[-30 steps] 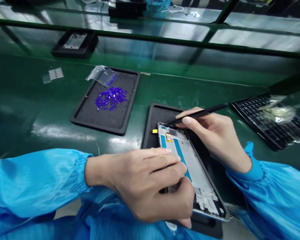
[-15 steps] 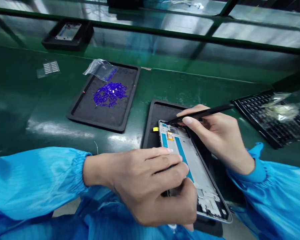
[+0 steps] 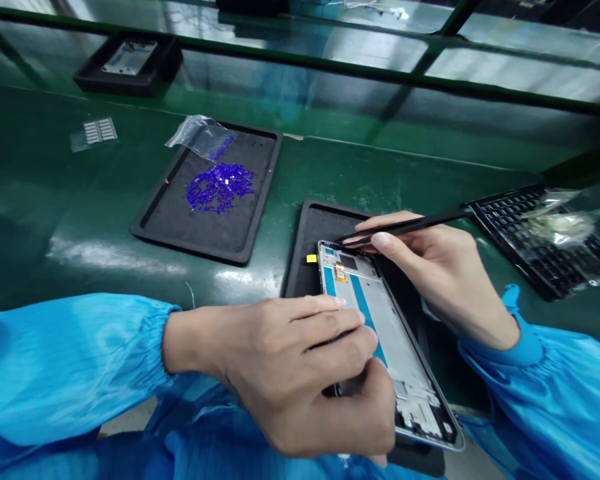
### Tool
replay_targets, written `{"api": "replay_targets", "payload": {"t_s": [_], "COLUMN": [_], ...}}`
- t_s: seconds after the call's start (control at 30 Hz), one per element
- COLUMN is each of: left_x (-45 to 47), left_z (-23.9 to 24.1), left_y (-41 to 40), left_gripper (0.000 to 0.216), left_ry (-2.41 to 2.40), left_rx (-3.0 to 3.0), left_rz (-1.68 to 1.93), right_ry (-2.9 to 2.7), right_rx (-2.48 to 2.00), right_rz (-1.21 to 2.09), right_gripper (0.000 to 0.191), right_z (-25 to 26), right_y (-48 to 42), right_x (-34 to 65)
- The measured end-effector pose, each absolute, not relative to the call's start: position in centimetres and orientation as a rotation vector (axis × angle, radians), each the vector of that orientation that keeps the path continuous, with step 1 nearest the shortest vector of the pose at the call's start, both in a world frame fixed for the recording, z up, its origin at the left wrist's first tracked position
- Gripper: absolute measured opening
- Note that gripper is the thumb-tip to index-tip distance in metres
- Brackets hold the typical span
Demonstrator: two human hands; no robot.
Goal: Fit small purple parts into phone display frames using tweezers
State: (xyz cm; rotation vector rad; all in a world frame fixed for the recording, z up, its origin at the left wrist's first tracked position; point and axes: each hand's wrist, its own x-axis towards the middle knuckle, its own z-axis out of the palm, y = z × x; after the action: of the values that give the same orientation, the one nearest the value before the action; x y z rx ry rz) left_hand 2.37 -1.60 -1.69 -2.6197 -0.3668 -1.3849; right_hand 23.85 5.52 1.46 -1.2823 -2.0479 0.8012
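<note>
A silvery phone frame (image 3: 383, 320) with blue strips and a small orange flex piece lies aslant over a black tray (image 3: 314, 223). My left hand (image 3: 300, 367) is closed on the frame's left side, its fingers bent over the blue strips. Between thumb and fingers, my right hand (image 3: 435, 267) grips black tweezers (image 3: 410, 227). Their tips are at the frame's top edge, near a yellow tab (image 3: 311, 259) that sticks out at the left. Whether anything tiny sits between the tips, I cannot tell.
Left of the frame stands a second black tray (image 3: 190, 230) with a pile of small purple pieces (image 3: 220, 189) and a plastic bag (image 3: 200, 137). A black gridded tray (image 3: 515, 220) is at the right. A black box (image 3: 125, 83) sits at the back left, near a white-striped sheet (image 3: 100, 131).
My right hand has shifted slightly right, and the tweezers' two arms show a little more apart near the frame's top edge. My left hand and the frame have hardly moved.
</note>
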Motion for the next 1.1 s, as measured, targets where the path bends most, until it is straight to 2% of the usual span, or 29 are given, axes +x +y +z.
{"api": "replay_targets", "payload": {"t_s": [0.7,1.1], "left_x": [1.82,2.02], "left_z": [-1.05,-1.34], "left_y": [-0.84,-0.98], "left_gripper": [0.030,0.032], "left_ry": [-0.257,-0.241], "left_rx": [-2.628,-2.632], "left_rz": [-1.280,-1.306], "right_ry": [-1.999,-2.131], "right_rx": [-1.280,-1.223], "right_rz": [0.822,0.624], "right_gripper": [0.020,0.022], "right_z": [1.18,1.10], "right_y": [5.61,5.21], "right_x": [23.71,23.48]}}
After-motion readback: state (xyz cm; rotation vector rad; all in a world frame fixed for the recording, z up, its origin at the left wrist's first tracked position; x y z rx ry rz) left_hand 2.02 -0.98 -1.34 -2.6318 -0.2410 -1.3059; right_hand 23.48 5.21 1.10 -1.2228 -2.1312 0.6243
